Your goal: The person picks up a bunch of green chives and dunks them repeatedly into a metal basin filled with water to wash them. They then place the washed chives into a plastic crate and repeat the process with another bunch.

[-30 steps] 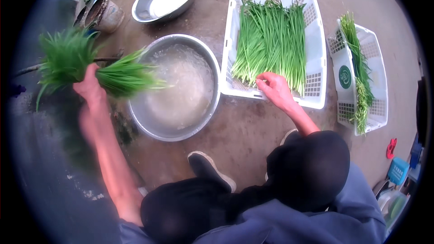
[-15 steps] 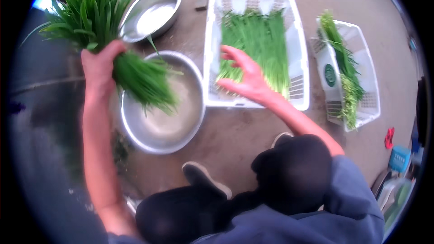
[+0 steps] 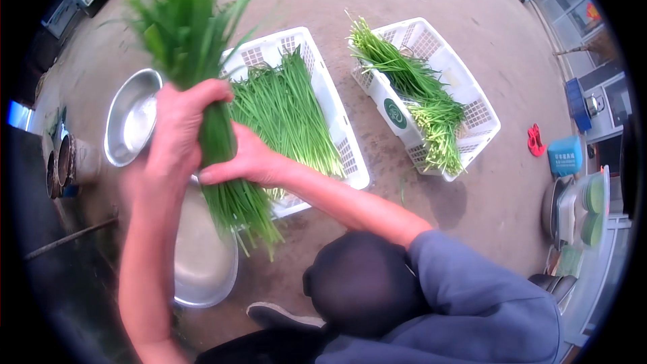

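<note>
Near metal basin (image 3: 219,288): your left hand (image 3: 178,125) and right hand (image 3: 246,158) wrap fingers closed round leafy green bundle (image 3: 217,136).

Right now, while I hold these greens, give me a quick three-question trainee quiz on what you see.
1. True or false: only the left hand touches the bundle of greens.
2. The round mark on the right-hand crate is: A red, B green, C yellow.
3. How many white crates have greens in them?

Key:
1. False; the right hand is on it too.
2. B.
3. Two.
</note>
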`<action>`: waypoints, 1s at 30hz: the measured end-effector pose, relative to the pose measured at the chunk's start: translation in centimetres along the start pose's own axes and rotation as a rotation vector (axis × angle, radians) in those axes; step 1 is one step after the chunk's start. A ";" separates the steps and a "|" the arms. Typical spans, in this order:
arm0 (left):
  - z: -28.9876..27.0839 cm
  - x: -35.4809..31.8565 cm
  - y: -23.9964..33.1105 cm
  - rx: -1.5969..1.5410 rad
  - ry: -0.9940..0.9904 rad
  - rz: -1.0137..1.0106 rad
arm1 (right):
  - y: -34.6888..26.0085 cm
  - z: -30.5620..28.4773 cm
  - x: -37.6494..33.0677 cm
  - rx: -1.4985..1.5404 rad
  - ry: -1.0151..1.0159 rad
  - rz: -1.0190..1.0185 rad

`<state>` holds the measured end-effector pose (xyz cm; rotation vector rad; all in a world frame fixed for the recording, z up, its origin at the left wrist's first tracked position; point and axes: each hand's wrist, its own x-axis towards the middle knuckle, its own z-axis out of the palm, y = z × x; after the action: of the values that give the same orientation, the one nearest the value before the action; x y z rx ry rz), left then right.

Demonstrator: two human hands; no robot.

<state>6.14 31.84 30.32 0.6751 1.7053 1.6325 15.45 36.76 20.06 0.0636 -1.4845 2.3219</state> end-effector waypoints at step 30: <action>-4.5 3.1 -8.9 0.299 -0.283 -0.276 | -15.9 -25.7 -10.7 0.283 0.854 -0.052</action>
<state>1.45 30.52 21.10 0.7345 1.7556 1.0509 35.03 62.14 19.89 -0.7093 -0.7140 2.0690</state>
